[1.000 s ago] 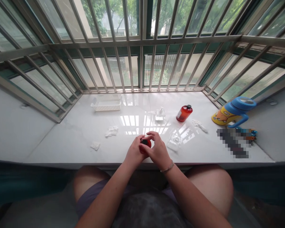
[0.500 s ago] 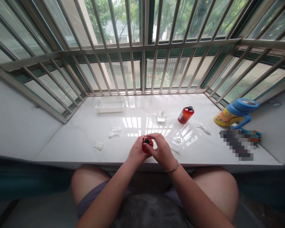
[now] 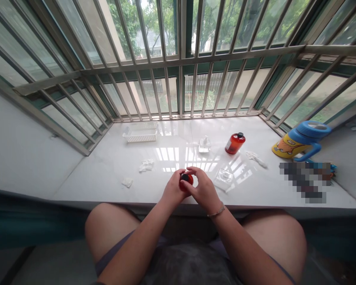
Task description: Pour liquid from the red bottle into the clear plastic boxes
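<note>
Near the front edge of the white sill, my left hand (image 3: pixel 173 190) is wrapped round a small red bottle (image 3: pixel 190 180) with a black cap (image 3: pixel 184 177). My right hand (image 3: pixel 204 187) curves round the bottle's other side, its thumb and forefinger at the cap. The cap is seated on the bottle's neck; the lower part of the bottle is hidden by my hands. Just right of my right hand lies a clear square glass piece (image 3: pixel 224 179). Farther back stand a clear glass bottle (image 3: pixel 204 145) and a second red bottle (image 3: pixel 235 143) with a black cap.
A white perforated basket (image 3: pixel 141 133) sits at the back left. Crumpled white tissues (image 3: pixel 146 165) lie on the left, and another tissue (image 3: pixel 256 159) on the right. A blue and yellow flask (image 3: pixel 299 140) rests beside blurred-out items at the right wall. Metal bars (image 3: pixel 180 61) enclose the sill.
The view has shifted slightly, so the scene sits a little differently in frame. Both hands stay on the red bottle; my right fingers have barely moved at the cap.
</note>
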Demonstrator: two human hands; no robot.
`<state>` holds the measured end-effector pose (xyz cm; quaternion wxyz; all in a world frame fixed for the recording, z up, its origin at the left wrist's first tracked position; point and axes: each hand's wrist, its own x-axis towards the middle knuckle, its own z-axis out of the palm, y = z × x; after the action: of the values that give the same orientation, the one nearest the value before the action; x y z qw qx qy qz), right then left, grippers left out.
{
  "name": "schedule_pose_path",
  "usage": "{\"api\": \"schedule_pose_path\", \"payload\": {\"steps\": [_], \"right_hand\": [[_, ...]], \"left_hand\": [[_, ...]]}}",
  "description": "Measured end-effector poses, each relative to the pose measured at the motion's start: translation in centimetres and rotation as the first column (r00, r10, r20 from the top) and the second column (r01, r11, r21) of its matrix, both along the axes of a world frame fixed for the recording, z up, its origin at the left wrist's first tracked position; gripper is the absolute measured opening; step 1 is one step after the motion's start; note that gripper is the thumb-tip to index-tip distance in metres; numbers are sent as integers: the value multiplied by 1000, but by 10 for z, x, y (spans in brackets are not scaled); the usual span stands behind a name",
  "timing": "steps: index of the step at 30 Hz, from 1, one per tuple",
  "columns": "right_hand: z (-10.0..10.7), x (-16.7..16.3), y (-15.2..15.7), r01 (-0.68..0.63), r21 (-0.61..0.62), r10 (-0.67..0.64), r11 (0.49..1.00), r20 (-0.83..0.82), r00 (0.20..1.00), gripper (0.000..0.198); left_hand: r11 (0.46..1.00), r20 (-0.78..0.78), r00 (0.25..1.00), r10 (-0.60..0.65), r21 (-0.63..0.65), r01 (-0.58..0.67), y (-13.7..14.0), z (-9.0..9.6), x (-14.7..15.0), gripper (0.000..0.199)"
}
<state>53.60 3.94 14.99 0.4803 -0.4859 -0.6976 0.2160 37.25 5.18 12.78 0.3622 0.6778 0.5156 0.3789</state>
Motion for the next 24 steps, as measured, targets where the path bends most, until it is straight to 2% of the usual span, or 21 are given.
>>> {"api": "schedule_pose_path", "payload": {"steps": [10, 15, 17, 21, 24], "right_hand": [[14, -10, -2, 43, -103, -46, 994, -24, 999, 52], [16, -13, -1, 67, -115, -73, 991, -46, 996, 44], [13, -13, 0, 85, -112, -91, 990, -50, 995, 42], [8, -11, 2, 94, -82, -99, 992, -55, 994, 38], [11, -5, 9, 112, -66, -117, 992, -78, 990, 35]], "left_hand": [[1000, -31, 999, 18, 0, -18, 0, -7, -3, 79], [1000, -33, 999, -16, 25, 17, -9, -17, -14, 110], [998, -68, 998, 13, 57, -9, -18, -26, -24, 114], [986, -157, 983, 94, 153, -70, -36, -45, -49, 93], [968, -220, 962, 160, 224, -109, -40, -55, -68, 67]]}}
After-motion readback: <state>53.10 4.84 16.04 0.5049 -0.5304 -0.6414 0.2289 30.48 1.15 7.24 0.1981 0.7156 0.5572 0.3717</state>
